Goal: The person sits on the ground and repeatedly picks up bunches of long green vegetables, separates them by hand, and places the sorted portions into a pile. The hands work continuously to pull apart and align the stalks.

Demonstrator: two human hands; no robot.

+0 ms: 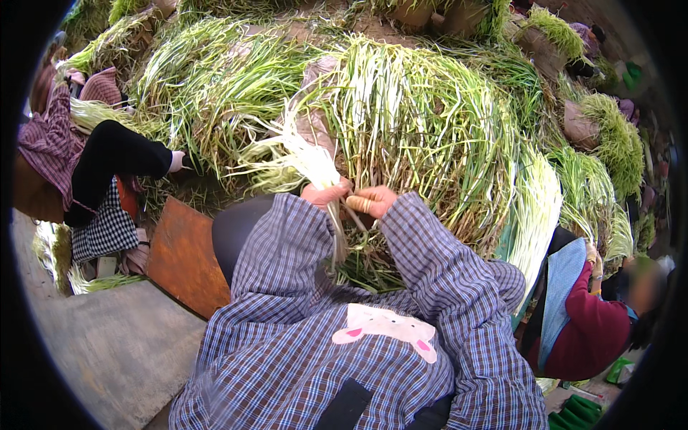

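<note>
My left hand (pixel 327 194) is closed around a bunch of pale leafy stalks (pixel 314 158), perhaps garlic greens. Their whitish-yellow leaves fan out up and to the left, and the lower ends hang below the fist. Close beside it, my right hand (pixel 373 200) has its fingers curled, with yellowish bands around a finger. Its thumb and fingertips pinch a thin stalk (pixel 355 216) just under the bunch. Right in front of both hands lies a broad heap of similar green and pale stalks (pixel 419 118), brown at their lower ends.
A neat row of whiter stalks (pixel 535 215) lies right of the heap. A person in a maroon sleeve (pixel 588 322) sits at the right; another in a checked shirt (pixel 51 145) sits at the left. A rusty board (pixel 185 255) and a grey board (pixel 115 344) are at my left.
</note>
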